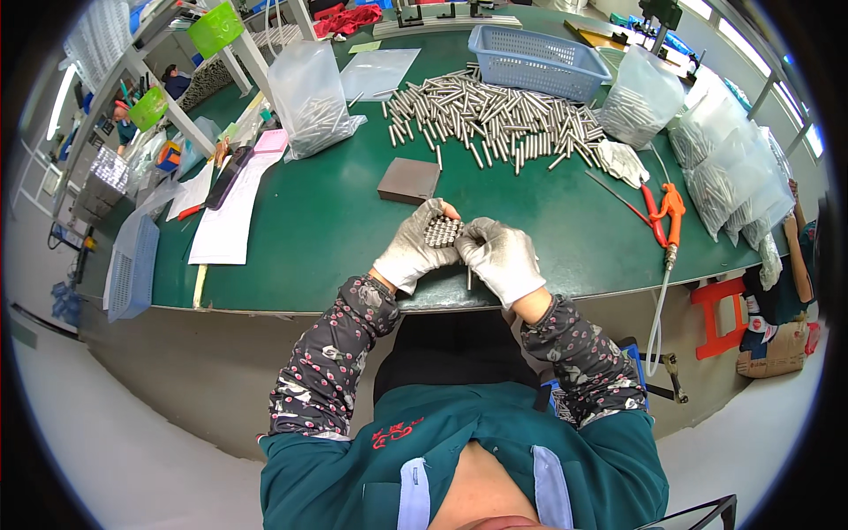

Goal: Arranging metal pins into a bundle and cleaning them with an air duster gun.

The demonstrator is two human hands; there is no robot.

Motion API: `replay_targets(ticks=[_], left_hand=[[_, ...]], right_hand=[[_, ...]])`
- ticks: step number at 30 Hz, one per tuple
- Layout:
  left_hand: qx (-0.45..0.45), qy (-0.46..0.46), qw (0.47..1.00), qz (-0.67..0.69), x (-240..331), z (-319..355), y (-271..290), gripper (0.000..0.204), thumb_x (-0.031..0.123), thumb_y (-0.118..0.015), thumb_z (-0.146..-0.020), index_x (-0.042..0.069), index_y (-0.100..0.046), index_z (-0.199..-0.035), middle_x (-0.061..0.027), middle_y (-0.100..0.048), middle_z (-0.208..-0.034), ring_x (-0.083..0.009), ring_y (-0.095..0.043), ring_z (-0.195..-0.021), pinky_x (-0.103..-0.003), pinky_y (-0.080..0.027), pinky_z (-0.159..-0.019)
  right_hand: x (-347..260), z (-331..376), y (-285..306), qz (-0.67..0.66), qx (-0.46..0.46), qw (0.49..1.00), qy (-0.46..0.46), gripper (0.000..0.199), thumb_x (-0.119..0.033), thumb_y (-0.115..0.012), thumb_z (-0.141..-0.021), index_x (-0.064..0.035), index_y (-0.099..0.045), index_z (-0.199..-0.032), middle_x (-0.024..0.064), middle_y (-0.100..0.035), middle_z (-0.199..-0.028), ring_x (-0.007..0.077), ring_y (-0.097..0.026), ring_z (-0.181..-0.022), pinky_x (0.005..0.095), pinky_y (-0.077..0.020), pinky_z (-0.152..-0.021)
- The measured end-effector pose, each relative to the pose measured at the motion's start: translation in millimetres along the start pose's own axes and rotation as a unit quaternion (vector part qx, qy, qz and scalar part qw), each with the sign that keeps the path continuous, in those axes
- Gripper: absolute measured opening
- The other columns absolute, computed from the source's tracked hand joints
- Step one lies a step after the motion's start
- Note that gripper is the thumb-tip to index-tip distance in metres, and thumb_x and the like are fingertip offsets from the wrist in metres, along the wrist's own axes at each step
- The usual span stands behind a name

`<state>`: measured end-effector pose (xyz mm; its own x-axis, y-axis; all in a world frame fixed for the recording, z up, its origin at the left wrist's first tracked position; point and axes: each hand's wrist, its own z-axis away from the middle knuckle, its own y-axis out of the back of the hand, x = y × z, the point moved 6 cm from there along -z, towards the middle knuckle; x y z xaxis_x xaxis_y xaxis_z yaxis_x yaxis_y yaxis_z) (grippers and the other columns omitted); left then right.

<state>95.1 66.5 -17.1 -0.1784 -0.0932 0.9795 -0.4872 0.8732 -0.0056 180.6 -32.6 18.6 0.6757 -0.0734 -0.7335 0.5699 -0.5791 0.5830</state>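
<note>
My left hand (413,247), in a white glove with a bare fingertip showing, is closed around a bundle of metal pins (442,231), their round ends facing up. My gloved right hand (505,261) is pinched beside the bundle, and a single metal pin (469,279) sticks out below its fingers. Just beyond the left hand lies a dark brown block (409,180) on the green table (327,230), with one pin standing or leaning at its far edge. A broad heap of loose metal pins (495,115) spreads farther back.
Behind the heap sits a blue plastic basket (539,66). Clear bags of pins stand at left (309,102) and right (738,168). An orange air gun (671,212) with its hose and red-handled pliers (652,216) lie at right. Papers (231,208) and a phone (230,177) lie at left.
</note>
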Motion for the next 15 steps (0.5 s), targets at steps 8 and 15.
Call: replay_targets(ticks=[8,15], left_hand=[[0.008,0.014,1.0,0.005,-1.8,0.1,-1.2,0.049,-0.004,-0.075,-0.059,0.01,-0.049,-0.099,0.003,-0.051,-0.092,-0.0077,-0.05,-0.085,-0.022,-0.044,-0.078],[0.005,-0.003,1.0,-0.013,-1.7,-0.1,0.2,0.051,-0.005,-0.074,-0.058,0.01,-0.049,-0.1,0.0027,-0.051,-0.092,-0.0081,-0.051,-0.086,-0.022,-0.045,-0.079]], right_hand=[[-10.2,-0.5,4.0,0.077,-0.002,0.997,0.028,0.016,-0.021,-0.056,-0.074,-0.0072,-0.064,-0.074,0.0143,-0.062,-0.068,0.0317,-0.061,-0.065,0.0391,-0.0487,-0.06],[-5.8,-2.4,4.4,0.022,0.0,1.0,0.001,0.016,-0.021,-0.056,-0.073,-0.0068,-0.064,-0.071,0.0149,-0.061,-0.067,0.0326,-0.061,-0.064,0.0399,-0.049,-0.059]])
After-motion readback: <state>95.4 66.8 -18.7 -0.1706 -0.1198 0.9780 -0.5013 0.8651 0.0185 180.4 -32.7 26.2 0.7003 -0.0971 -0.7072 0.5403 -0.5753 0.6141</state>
